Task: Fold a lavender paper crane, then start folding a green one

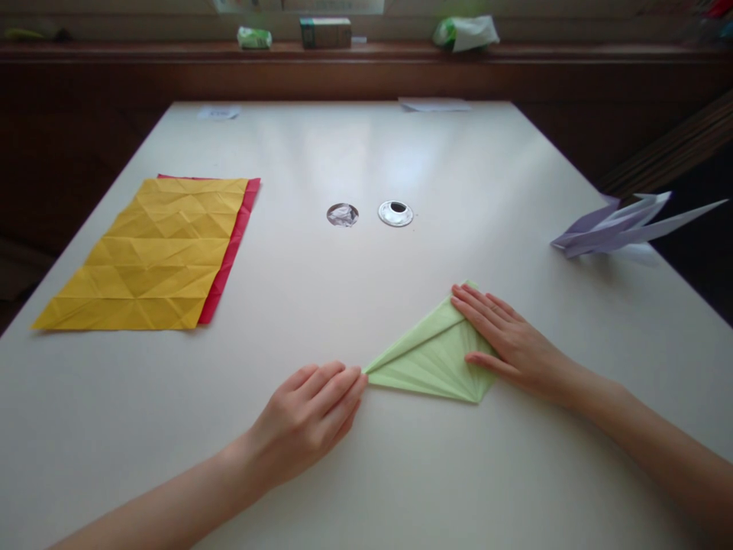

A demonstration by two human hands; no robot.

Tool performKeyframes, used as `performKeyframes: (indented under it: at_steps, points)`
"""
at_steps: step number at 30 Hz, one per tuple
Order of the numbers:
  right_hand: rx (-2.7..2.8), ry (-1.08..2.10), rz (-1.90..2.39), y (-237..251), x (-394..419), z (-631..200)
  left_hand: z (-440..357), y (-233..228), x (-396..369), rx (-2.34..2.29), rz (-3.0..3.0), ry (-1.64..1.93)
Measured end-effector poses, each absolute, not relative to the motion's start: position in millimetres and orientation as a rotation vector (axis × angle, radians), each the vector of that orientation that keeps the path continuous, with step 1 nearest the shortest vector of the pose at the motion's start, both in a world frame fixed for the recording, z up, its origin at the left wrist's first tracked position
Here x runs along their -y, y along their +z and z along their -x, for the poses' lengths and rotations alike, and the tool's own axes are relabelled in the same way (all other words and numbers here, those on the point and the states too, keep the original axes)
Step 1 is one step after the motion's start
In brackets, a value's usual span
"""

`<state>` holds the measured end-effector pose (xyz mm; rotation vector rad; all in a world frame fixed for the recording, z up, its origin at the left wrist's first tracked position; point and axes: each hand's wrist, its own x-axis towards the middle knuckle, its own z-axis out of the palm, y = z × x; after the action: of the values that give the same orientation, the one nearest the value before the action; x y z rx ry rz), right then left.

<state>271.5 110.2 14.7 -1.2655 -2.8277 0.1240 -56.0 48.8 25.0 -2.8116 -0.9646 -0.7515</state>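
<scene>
A light green sheet of origami paper [429, 360], folded into a kite shape with its narrow point toward the left, lies on the white table in front of me. My left hand [318, 409] pinches that narrow point, fingers pressed together, with the tip hidden under them. Flat across the wide right end rests my right hand [504, 340], its fingers stretched out toward the upper corner and its thumb apart on the paper. Fine creases fan across the lower flap, and a folded edge runs along the upper side.
Creased yellow paper [154, 252] lies over red paper [232, 256] at the left. A purple folded paper crane [612, 229] sits near the right edge. Two round holes, one crumpled-filled [343, 215] and one metal-rimmed [395, 214], are mid-table. Small packets [254, 38] stand on the back ledge.
</scene>
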Motion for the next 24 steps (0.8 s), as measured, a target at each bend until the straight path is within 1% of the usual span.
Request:
performKeyframes:
  at_steps: [5, 8, 12, 18, 24]
  points:
    - [2.639, 0.105, 1.265, 32.4, -108.2, -249.6, 55.9, 21.7, -49.7, 0.965, 2.842, -0.679]
    - [2.517, 0.156, 1.105, 45.7, -104.8, -222.1, 56.1, 20.9, -49.7, 0.982, 2.864, -0.685]
    - [2.523, 0.322, 0.878, 49.9, -102.1, -185.8, 55.8, 20.5, -49.5, 0.989, 2.891, -0.69]
    - [2.589, 0.435, 0.901, 40.9, -105.7, -163.7, 57.1, 17.9, -47.4, 0.949, 2.915, -0.662]
    - [2.705, 0.498, 0.863, 44.9, -108.6, -162.1, 60.7, 18.2, -47.0, 0.824, 3.038, -0.651]
